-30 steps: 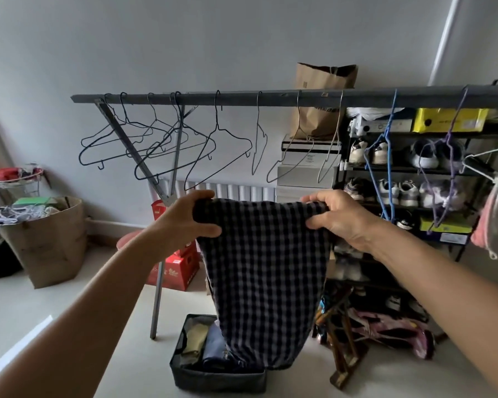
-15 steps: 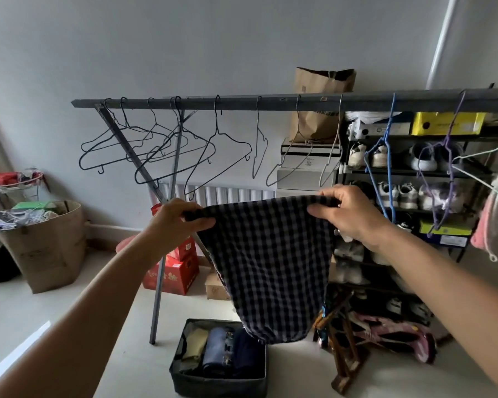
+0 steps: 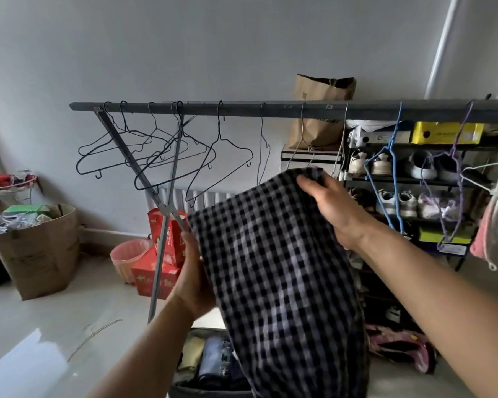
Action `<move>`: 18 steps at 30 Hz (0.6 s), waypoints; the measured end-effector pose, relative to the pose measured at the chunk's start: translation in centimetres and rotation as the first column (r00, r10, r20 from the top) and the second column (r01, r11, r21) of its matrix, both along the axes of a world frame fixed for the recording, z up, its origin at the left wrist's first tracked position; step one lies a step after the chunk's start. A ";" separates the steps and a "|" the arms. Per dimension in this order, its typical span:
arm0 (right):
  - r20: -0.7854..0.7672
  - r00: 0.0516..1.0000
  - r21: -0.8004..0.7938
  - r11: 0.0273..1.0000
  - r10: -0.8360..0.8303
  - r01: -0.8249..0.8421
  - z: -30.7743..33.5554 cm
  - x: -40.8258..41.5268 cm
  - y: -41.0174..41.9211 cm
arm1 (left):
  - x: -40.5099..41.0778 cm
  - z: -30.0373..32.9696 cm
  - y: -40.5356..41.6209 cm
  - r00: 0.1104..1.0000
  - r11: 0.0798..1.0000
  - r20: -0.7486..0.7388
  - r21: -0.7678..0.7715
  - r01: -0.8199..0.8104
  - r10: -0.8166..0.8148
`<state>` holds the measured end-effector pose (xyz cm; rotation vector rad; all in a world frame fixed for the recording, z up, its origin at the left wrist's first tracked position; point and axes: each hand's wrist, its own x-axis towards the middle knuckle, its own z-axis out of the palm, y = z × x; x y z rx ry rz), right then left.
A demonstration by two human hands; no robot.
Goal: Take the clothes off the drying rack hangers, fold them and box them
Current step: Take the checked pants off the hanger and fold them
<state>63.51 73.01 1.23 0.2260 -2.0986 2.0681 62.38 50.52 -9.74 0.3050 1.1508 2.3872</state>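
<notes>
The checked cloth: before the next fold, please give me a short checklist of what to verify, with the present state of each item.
1. Right hand grips the top edge of the checked cloth: ok.
2. Left hand holds the left edge, lower down: ok.
3. Cloth is free of every hanger on the drying rack: ok.
4. Cloth hangs flat and level: not ok, it is slanted.
5. Storage box on the floor has free room: cannot tell, cloth hides part of it.
6. Clothes still waiting on the rack: ok, a pink garment hangs at the right.
</notes>
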 end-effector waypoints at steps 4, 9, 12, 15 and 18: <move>0.086 0.995 -0.069 0.996 -0.052 0.058 -0.3 -0.8 0.7 | -0.5 -0.4 0.0 0.999 0.982 -0.043 -0.186 0.008 -0.016; 0.212 0.977 -0.119 0.992 -0.012 0.038 -1.0 -1.1 1.7 | -1.9 1.9 -0.8 0.996 0.962 0.009 -0.260 -0.083 0.088; 0.240 0.961 -0.264 0.962 0.135 -0.069 -2.2 -1.3 2.4 | -3.1 2.9 -1.5 0.990 0.952 0.108 -0.301 -0.054 0.091; 0.210 0.912 -0.443 0.866 0.353 -0.233 -5.2 -1.0 2.0 | -4.4 3.4 -2.2 0.986 0.942 0.157 -0.335 -0.003 0.059; 0.298 0.863 -0.417 0.869 0.407 -0.266 -7.7 -0.9 0.2 | -5.4 3.8 -2.8 0.988 0.932 0.136 -0.363 -0.019 0.073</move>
